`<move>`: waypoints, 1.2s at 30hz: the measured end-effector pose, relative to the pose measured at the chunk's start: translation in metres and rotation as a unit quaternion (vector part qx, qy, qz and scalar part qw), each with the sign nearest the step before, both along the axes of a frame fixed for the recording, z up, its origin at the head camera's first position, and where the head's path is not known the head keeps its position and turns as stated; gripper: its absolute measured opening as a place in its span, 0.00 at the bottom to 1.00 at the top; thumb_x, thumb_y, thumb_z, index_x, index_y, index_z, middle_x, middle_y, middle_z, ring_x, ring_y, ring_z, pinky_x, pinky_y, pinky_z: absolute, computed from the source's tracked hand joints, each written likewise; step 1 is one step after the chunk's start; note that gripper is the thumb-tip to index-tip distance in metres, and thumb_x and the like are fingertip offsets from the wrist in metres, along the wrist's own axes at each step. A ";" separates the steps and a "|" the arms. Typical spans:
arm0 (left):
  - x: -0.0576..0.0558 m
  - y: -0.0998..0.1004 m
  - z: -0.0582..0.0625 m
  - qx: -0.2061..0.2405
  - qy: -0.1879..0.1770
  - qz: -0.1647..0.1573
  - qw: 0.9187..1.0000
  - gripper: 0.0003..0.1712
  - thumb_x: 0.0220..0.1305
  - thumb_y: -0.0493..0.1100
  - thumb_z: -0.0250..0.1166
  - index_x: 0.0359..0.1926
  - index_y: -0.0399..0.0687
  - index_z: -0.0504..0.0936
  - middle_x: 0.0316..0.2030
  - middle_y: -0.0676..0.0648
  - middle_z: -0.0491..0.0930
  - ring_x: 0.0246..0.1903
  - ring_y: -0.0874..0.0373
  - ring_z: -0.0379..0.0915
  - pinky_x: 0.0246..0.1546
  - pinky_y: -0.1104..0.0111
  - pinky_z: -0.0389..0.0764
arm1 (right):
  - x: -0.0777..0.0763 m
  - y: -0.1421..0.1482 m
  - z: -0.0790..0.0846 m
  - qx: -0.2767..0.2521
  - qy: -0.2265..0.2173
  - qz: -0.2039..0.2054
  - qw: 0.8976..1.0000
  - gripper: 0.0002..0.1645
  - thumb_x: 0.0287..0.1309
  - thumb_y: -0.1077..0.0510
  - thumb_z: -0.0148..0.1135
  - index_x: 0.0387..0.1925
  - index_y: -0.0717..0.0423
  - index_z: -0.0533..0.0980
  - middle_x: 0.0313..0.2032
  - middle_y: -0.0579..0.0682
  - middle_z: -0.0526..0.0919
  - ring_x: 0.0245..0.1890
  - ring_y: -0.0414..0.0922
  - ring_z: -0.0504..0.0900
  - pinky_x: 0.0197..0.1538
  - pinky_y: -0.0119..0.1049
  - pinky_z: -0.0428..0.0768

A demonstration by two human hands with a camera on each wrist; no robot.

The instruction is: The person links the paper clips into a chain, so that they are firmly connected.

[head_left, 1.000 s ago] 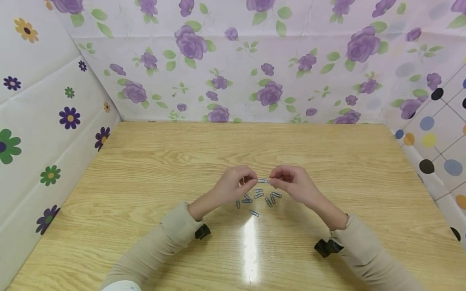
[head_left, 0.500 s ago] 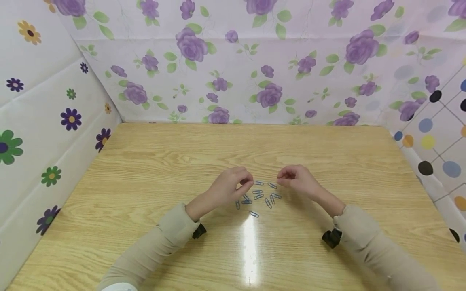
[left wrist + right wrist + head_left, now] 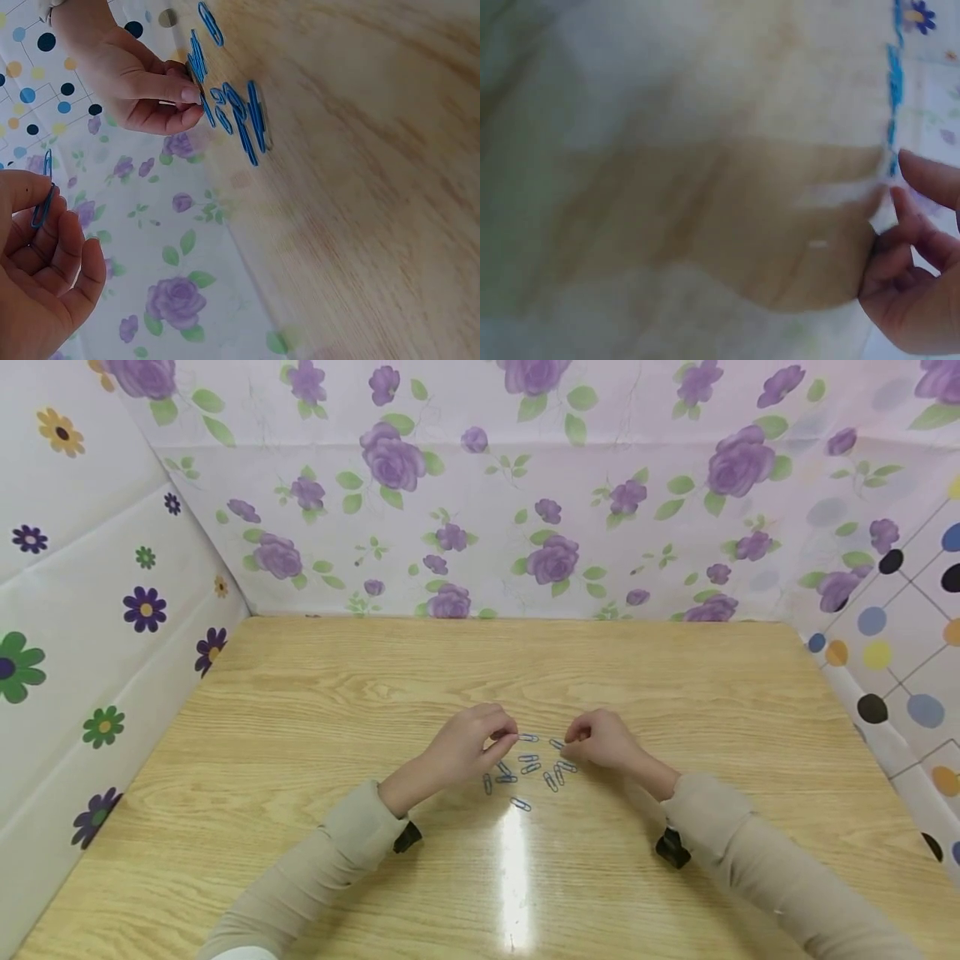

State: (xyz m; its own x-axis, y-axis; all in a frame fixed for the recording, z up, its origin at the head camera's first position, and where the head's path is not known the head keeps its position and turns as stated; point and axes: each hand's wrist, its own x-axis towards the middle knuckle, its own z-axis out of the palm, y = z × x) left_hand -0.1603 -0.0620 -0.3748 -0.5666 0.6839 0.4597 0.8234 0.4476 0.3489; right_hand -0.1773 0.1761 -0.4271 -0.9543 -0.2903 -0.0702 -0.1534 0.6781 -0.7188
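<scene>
My left hand (image 3: 467, 743) pinches a blue paper clip (image 3: 43, 201) between thumb and forefinger, raised over the table. In the left wrist view its other fingers lie loosely curled. My right hand (image 3: 606, 745) is low at the table, its thumb and forefinger at one end of another blue paper clip (image 3: 556, 744); fingertips partly hide that end. Several more blue paper clips (image 3: 529, 763) lie scattered between the hands, some crossing each other. One paper clip (image 3: 520, 804) lies apart, nearer the front.
The wood-grain table (image 3: 360, 677) stretches around the hands. At its back hangs a purple-flowered sheet (image 3: 480, 527). A daisy-patterned sheet (image 3: 75, 635) stands at the left, a dotted one (image 3: 900, 693) at the right. A dark wrist camera (image 3: 672, 848) sits at the right cuff.
The hands have drawn apart, the left keeping its paper clip. My right hand first moved right, leaving a paper clip on the table, then came back left and down to that clip.
</scene>
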 end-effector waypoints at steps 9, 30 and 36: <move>0.000 0.000 0.003 -0.004 0.010 0.004 1.000 0.02 0.57 0.35 0.62 0.28 0.43 0.78 0.25 0.51 0.75 0.27 0.62 0.70 0.29 0.77 0.72 | 0.000 -0.011 0.001 0.035 -0.015 -0.023 0.999 0.05 0.45 0.63 0.68 0.21 0.58 0.79 0.19 0.47 0.74 0.20 0.42 0.68 0.23 0.32 0.67; -0.001 -0.001 0.005 -0.001 0.052 -0.007 0.999 0.02 0.55 0.34 0.63 0.27 0.43 0.79 0.25 0.51 0.77 0.27 0.62 0.74 0.31 0.77 0.74 | 0.005 -0.001 0.021 0.013 -0.053 0.017 0.998 0.06 0.49 0.63 0.66 0.21 0.59 0.79 0.21 0.46 0.78 0.22 0.41 0.71 0.26 0.33 0.70; -0.001 -0.001 0.006 -0.008 0.054 -0.007 0.998 0.02 0.55 0.34 0.63 0.27 0.42 0.79 0.26 0.50 0.78 0.27 0.62 0.74 0.31 0.76 0.75 | 0.010 0.001 0.030 -0.012 -0.051 0.015 0.998 0.05 0.50 0.63 0.65 0.23 0.60 0.78 0.21 0.49 0.79 0.23 0.43 0.74 0.27 0.34 0.71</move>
State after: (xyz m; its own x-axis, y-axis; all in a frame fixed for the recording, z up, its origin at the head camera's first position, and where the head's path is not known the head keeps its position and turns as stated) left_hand -0.1612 -0.0631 -0.3686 -0.5051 0.6989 0.5064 0.8617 0.4413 0.2505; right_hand -0.1671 0.1768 -0.3968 -0.9333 -0.3215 -0.1600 -0.0979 0.6562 -0.7482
